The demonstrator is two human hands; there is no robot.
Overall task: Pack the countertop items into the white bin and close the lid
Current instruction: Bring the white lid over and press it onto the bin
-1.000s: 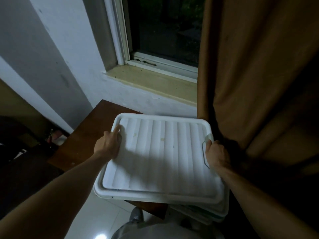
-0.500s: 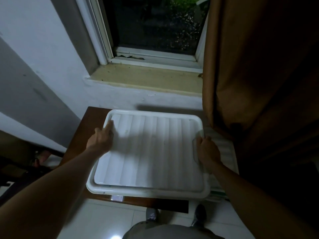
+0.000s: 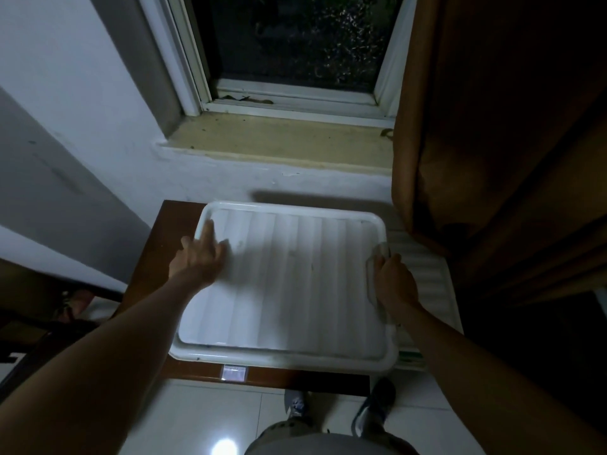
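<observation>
Brown table [image 3: 147, 274] under the window [image 3: 295, 44] carries the white bin, hidden under its ribbed lid [image 3: 295, 284]. I'd press the corners down evenly, then snap the sides. The left hand [image 3: 197, 257] lies straight-fingered, slightly blurred, on the far-left corner; the right hand [image 3: 394, 284] has its fingers curled round the side clip [image 3: 380, 250]. Tiny sticker [image 3: 234, 372] on the table's front edge: can't read it.

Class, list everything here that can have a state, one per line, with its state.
Lid: lying flat; latched or not, cannot tell.
Left hand: open, fingers on the lid's left edge.
Right hand: grips the lid's right edge.
Window: dark; open or shut, cannot tell.
Curtain: hangs over the window's right side.
</observation>
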